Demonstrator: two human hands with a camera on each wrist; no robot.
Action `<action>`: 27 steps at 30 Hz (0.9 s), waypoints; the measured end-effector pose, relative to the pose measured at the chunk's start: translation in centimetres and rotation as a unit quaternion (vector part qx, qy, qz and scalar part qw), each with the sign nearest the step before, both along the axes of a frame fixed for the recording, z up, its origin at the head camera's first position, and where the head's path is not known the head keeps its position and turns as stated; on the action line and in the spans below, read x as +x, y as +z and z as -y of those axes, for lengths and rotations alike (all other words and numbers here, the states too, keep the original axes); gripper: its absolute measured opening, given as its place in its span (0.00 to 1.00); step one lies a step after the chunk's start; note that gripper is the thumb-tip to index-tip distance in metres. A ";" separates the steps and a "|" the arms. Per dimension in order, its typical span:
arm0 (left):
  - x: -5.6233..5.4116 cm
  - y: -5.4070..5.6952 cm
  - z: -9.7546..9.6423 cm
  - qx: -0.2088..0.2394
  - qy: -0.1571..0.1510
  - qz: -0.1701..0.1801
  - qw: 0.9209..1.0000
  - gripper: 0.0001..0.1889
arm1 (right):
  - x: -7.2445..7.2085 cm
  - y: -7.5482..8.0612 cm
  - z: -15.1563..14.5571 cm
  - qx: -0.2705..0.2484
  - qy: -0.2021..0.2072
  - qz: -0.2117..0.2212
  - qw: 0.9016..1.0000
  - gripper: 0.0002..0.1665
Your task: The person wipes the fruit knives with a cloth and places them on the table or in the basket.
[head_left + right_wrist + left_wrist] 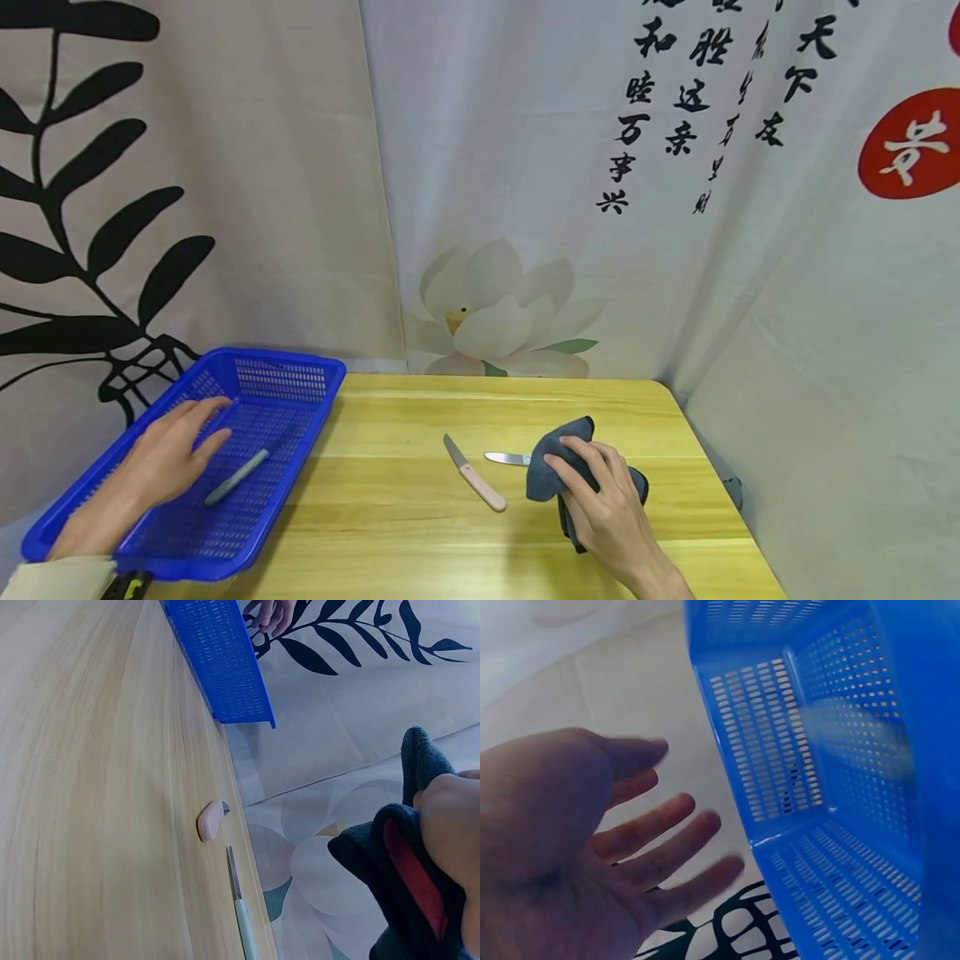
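Observation:
My left hand hovers above the blue plastic basket, fingers loosely extended and holding nothing. In the left wrist view its palm and parted fingers show beside the basket wall. A slim grey-blue stick-like thing is in the basket, its kind unclear. My right hand grips a bunched dark grey cloth, whose red inner side shows in the right wrist view. Left of the cloth lies a knife with a pink handle. Another knife, with a pale green handle, is partly hidden behind the cloth in the head view.
The basket stands at the left of the wooden table. A curtain with printed flowers and lettering hangs behind the far edge, and more fabric hangs along the right. A black and yellow object peeks out near the left sleeve.

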State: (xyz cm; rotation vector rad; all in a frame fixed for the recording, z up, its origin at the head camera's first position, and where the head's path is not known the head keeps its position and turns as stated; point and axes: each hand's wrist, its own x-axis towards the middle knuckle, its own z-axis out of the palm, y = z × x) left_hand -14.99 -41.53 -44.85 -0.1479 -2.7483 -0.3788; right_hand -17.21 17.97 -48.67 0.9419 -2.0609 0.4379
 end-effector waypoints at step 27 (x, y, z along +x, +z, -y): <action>1.2 3.9 -14.8 -0.013 -0.086 0.031 0.996 0.42 | 0.4 -0.5 -1.0 -0.012 -0.013 0.020 1.000 0.28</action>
